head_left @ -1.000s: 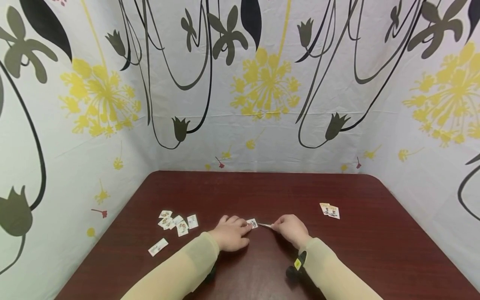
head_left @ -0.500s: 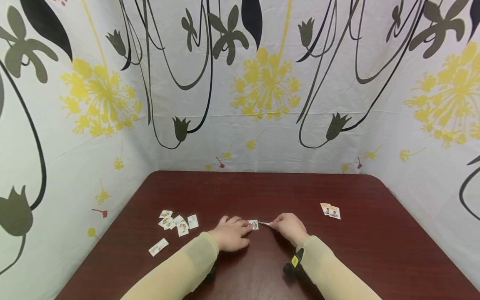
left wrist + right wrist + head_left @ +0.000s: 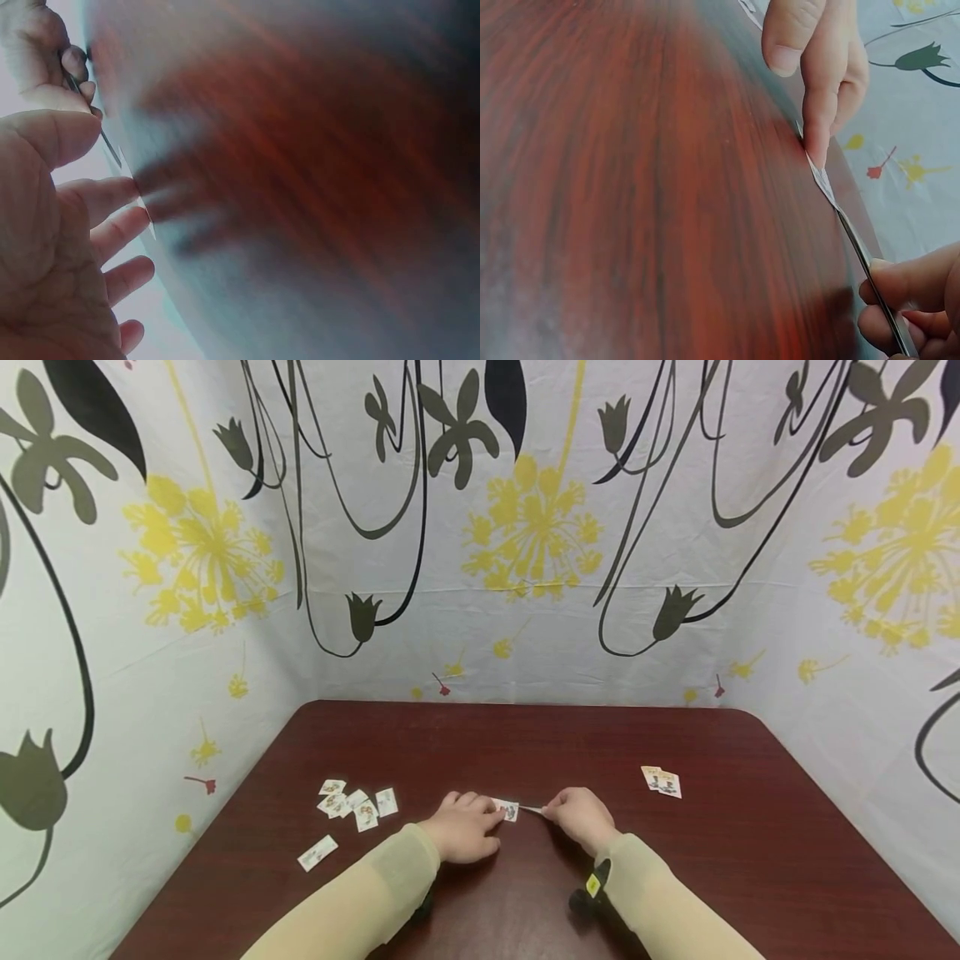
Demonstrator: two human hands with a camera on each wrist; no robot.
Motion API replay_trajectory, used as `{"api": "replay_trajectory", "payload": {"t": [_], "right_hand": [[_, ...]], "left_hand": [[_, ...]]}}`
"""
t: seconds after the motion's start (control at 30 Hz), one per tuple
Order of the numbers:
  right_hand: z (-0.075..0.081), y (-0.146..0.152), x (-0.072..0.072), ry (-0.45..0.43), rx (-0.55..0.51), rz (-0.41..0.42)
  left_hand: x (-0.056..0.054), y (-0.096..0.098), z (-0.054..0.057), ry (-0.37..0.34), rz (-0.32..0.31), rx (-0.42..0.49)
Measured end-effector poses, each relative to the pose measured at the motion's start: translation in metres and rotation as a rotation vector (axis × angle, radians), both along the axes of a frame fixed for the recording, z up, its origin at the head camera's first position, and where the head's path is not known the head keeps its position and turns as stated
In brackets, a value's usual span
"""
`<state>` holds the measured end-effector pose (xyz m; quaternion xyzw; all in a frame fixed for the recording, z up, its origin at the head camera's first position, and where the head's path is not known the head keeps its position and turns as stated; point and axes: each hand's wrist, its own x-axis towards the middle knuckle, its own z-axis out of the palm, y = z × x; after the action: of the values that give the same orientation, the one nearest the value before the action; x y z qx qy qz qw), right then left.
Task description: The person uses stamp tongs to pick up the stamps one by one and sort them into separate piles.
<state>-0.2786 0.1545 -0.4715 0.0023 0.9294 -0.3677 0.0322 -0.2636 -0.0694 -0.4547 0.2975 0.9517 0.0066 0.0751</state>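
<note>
My left hand (image 3: 461, 828) rests palm down with its fingers spread, and its fingertips press a small white picture card (image 3: 510, 811) against the table. In the left wrist view the index and middle fingertips (image 3: 120, 196) meet the card's edge. My right hand (image 3: 581, 821) pinches a pair of slim metal tweezers (image 3: 861, 255) between thumb and fingers. The tweezer tips reach the card's right edge; whether they grip it or only touch it is hard to tell. In the right wrist view the card (image 3: 821, 180) looks slightly raised at that edge.
Several loose picture cards (image 3: 366, 816) lie at the left of the dark red table (image 3: 525, 743), with a longer printed strip (image 3: 317, 853) nearer me. Two overlapping cards (image 3: 669, 784) lie at the right. A patterned cloth (image 3: 517, 643) hangs behind the table.
The card under my left fingers has turned slightly, and a little more of its upper left edge shows. My right hand and the tweezers have shifted only slightly. The left hand stays put.
</note>
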Motion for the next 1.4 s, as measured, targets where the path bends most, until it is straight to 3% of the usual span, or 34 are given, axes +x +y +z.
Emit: {"api": "replay_trajectory", "payload": {"t": [0.23,0.43,0.67,1.1,1.27,1.4], "right_hand": [[-0.001,0.003,0.002,-0.012,-0.029,-0.015],[-0.001,0.006,0.003,-0.019,-0.034,-0.002],[0.000,0.006,0.004,-0.019,-0.025,0.005],[0.001,0.002,0.003,0.003,0.008,-0.014],[0.001,0.001,0.004,-0.010,-0.006,-0.025],[0.001,0.000,0.006,-0.011,-0.012,-0.034]], "left_hand": [[-0.002,-0.001,-0.005,-0.004,0.001,0.004],[0.001,-0.001,0.000,-0.028,-0.007,-0.003],[0.003,-0.002,0.006,-0.113,-0.006,0.011],[-0.002,-0.007,0.005,-0.260,-0.038,0.077],[-0.004,-0.008,0.004,-0.269,-0.042,0.088],[-0.004,-0.009,0.002,-0.228,-0.056,0.098]]}}
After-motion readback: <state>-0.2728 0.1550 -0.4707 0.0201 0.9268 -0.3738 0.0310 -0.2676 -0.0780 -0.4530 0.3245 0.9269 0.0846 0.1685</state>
